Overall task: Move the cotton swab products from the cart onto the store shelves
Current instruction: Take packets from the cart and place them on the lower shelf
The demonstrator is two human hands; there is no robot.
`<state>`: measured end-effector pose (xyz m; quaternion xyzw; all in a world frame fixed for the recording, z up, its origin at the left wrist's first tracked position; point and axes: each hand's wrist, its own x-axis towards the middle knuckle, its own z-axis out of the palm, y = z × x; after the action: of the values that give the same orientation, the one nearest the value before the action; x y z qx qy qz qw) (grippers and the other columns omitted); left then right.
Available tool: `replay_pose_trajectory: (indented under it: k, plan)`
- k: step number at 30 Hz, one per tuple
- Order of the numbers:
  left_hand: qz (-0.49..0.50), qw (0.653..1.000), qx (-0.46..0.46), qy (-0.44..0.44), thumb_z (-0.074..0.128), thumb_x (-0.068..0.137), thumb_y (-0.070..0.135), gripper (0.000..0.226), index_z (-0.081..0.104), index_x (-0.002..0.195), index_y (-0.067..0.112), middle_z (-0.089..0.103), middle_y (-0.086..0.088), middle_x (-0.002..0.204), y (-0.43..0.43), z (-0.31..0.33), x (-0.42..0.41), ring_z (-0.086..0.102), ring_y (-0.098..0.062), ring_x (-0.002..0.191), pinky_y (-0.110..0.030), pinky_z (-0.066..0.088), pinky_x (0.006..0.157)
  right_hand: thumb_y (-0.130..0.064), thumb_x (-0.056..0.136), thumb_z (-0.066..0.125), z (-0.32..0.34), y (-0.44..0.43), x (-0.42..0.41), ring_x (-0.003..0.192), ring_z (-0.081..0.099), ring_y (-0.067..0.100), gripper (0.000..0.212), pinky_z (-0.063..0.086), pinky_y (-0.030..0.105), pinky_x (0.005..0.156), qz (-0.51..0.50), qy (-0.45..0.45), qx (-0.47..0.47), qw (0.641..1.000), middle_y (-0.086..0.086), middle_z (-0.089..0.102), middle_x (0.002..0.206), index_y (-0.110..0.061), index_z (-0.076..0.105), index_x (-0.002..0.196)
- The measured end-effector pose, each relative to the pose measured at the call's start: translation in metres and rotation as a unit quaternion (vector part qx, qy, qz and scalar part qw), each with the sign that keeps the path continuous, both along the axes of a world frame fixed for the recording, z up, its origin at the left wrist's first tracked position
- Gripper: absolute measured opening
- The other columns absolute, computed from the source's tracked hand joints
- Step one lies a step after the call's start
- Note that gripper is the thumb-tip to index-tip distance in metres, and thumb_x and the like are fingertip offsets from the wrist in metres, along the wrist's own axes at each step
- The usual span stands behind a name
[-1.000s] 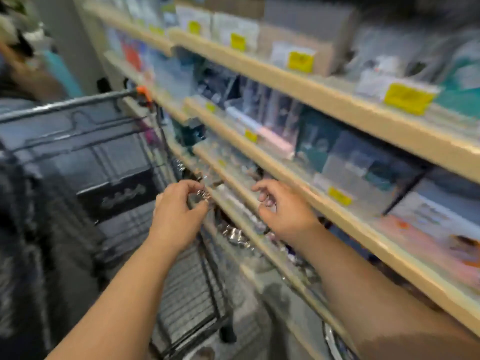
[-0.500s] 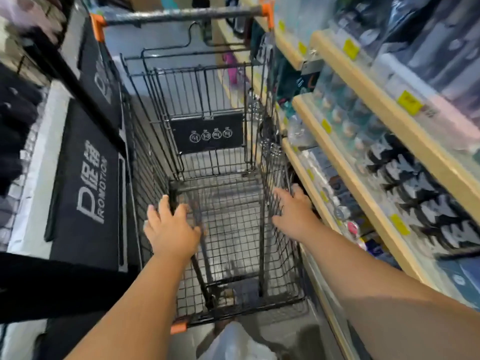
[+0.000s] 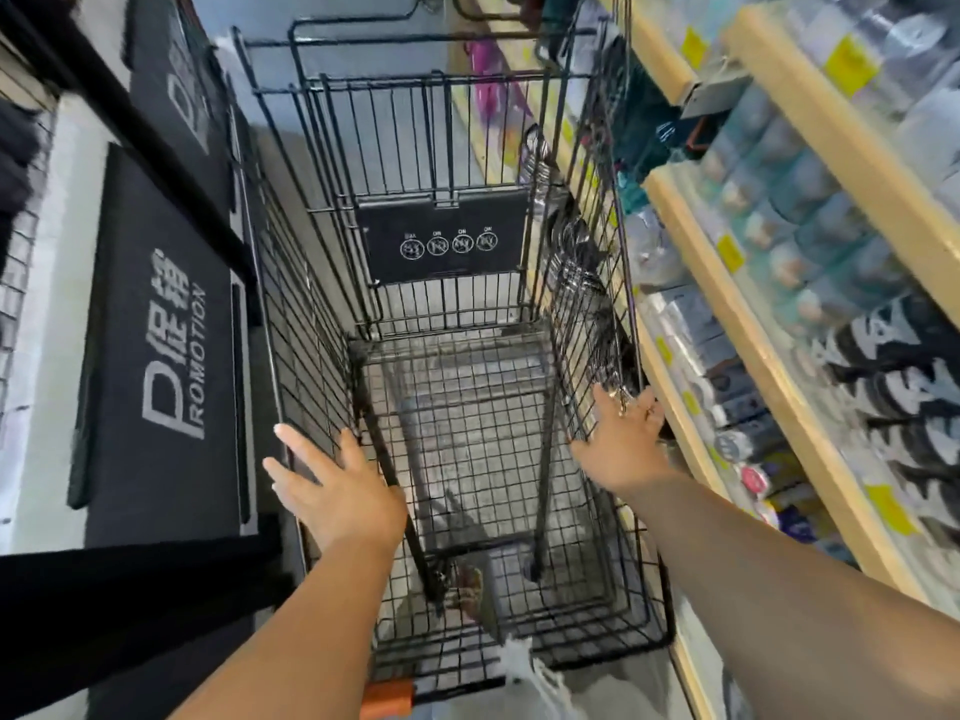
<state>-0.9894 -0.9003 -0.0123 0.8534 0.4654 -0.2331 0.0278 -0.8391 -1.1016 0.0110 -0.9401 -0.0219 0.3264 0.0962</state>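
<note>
A black wire shopping cart [image 3: 291, 283] fills the middle of the head view, and I see no products in its basket. My left hand [image 3: 337, 491] lies flat with spread fingers on the cart's left wall. My right hand [image 3: 626, 439] reaches to the cart's right wall, fingers extended at its top wire; it holds nothing. Wooden store shelves [image 3: 769, 376] run along the right, packed with rows of small packaged goods [image 3: 769, 220]; which of them are cotton swabs I cannot tell.
Black promotion signs [image 3: 166, 350] stand on the left, close to the cart. A black warning panel [image 3: 447, 241] hangs on the cart's far end. Yellow price tags [image 3: 730, 252] line the shelf edges. A white bag [image 3: 524, 667] shows at the bottom edge. The aisle is narrow.
A second ago both hands worked at the shelf edge, handling small items. The view has swung down onto the cart, and both hands now rest on its side walls.
</note>
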Motion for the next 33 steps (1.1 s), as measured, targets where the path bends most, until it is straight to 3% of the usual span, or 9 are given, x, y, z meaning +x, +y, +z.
replay_pose_trajectory:
  k: [3,6,13,20,25,30,33]
  plan:
    - [-0.011,1.000,0.005,0.012,0.044,0.088,0.062,0.088,-0.003,0.154,0.026,-0.038,-0.031,0.143,0.011,-0.003,0.022,-0.008,-0.054,0.140,-0.052,0.013,0.116,-0.030,0.092,0.057,-0.005,0.007,0.023,0.143,-0.019,0.038,0.080,0.013,0.060,0.115,0.013,-0.012,-0.001,1.000,0.019,-0.028,0.153,-0.032,0.003,0.151]
    - [-0.032,0.999,0.014,0.013,0.044,0.088,0.062,0.090,-0.006,0.153,0.025,-0.037,-0.032,0.144,0.024,-0.005,0.043,-0.010,-0.053,0.140,-0.051,0.012,0.116,-0.025,0.092,0.057,-0.006,0.012,0.050,0.144,-0.020,0.033,0.084,0.011,0.048,0.119,0.038,-0.022,0.011,0.999,0.016,-0.031,0.153,-0.031,-0.001,0.152]
    - [-0.140,0.989,0.035,-0.031,0.045,0.090,0.038,0.084,-0.007,0.154,0.020,-0.039,-0.028,0.146,0.073,-0.019,0.064,-0.020,-0.043,0.142,-0.047,0.003,0.120,-0.010,0.090,0.059,-0.010,0.025,0.082,0.147,-0.014,0.020,0.093,0.022,0.032,0.113,0.026,-0.054,0.048,0.997,-0.005,-0.035,0.153,-0.032,-0.007,0.152]
    - [-0.158,0.987,0.025,-0.021,0.046,0.089,0.039,0.094,-0.025,0.148,0.026,-0.034,-0.020,0.151,0.108,-0.024,0.108,-0.031,-0.046,0.137,-0.054,-0.002,0.118,-0.001,0.086,0.061,-0.021,0.049,0.126,0.147,-0.012,0.024,0.090,0.031,0.029,0.105,0.070,-0.066,0.031,0.995,-0.002,-0.041,0.149,-0.029,0.008,0.153]
    - [-0.170,0.985,-0.005,0.023,0.052,0.078,0.069,0.113,-0.035,0.141,0.035,-0.042,-0.005,0.149,0.137,-0.019,0.146,-0.043,-0.050,0.127,-0.059,-0.013,0.112,-0.014,0.079,0.070,-0.035,0.078,0.164,0.145,-0.015,0.032,0.099,0.031,0.042,0.112,0.128,-0.087,-0.041,0.987,0.006,-0.049,0.143,-0.038,0.007,0.151]
    - [-0.170,0.984,-0.034,0.048,0.055,0.071,0.074,0.116,-0.027,0.145,0.039,-0.035,0.001,0.154,0.171,-0.015,0.191,-0.052,-0.049,0.117,-0.060,-0.010,0.114,-0.021,0.076,0.071,-0.037,0.113,0.213,0.144,-0.016,0.033,0.103,0.021,0.051,0.114,0.149,-0.080,-0.061,0.984,0.010,-0.055,0.136,-0.049,0.001,0.147]
    - [-0.160,0.984,-0.043,0.066,0.058,0.070,0.072,0.117,-0.026,0.145,0.040,-0.033,0.002,0.155,0.192,-0.013,0.232,-0.054,-0.048,0.112,-0.059,-0.010,0.113,-0.017,0.075,0.070,-0.037,0.133,0.260,0.145,-0.010,0.033,0.101,0.028,0.048,0.111,0.156,-0.080,-0.033,0.984,0.003,-0.058,0.134,-0.050,0.008,0.147]
